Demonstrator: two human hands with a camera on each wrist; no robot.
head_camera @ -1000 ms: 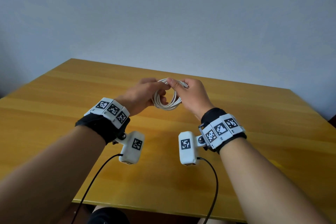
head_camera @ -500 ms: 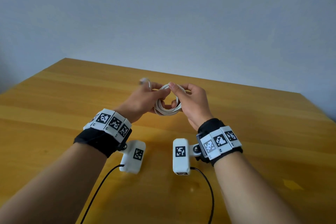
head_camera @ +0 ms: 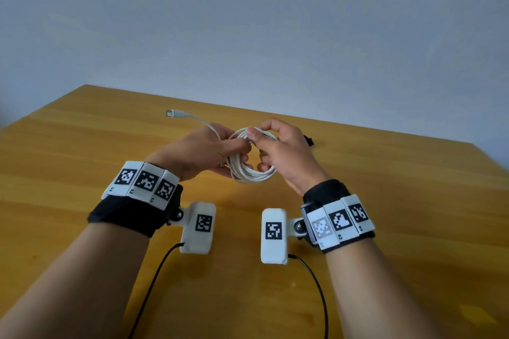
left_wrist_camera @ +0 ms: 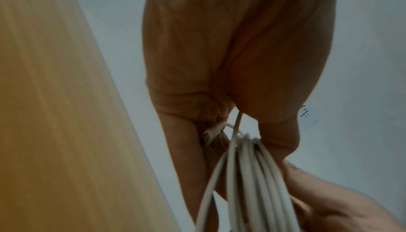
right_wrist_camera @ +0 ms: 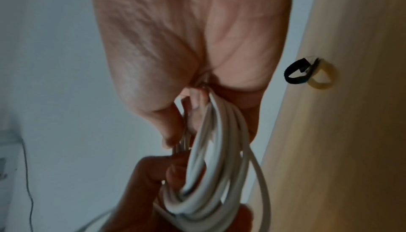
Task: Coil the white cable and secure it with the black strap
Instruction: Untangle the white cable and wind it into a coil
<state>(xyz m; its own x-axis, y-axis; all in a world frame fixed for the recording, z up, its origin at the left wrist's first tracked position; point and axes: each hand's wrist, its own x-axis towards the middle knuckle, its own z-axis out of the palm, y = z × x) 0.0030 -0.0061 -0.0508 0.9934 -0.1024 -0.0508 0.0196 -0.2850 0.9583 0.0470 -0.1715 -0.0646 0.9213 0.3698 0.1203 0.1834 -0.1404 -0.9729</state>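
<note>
The white cable (head_camera: 252,173) is wound into a small coil held in the air above the table, between both hands. My left hand (head_camera: 217,150) grips the coil's left side (left_wrist_camera: 248,175). My right hand (head_camera: 271,146) pinches the top of the coil (right_wrist_camera: 211,149) with thumb and fingers. One free end with a plug (head_camera: 174,113) sticks out up and left past the left hand. The black strap (right_wrist_camera: 295,73) lies curled in a loop on the table, just behind the right hand (head_camera: 309,141).
The wooden table (head_camera: 82,173) stretches wide under both arms, its far edge close behind the hands and a plain wall beyond. Black wires from the wrist cameras (head_camera: 154,278) hang toward the near edge.
The free plug end has swung out to the upper left of the left hand. Both hands still hold the coil, in about the same place over the table.
</note>
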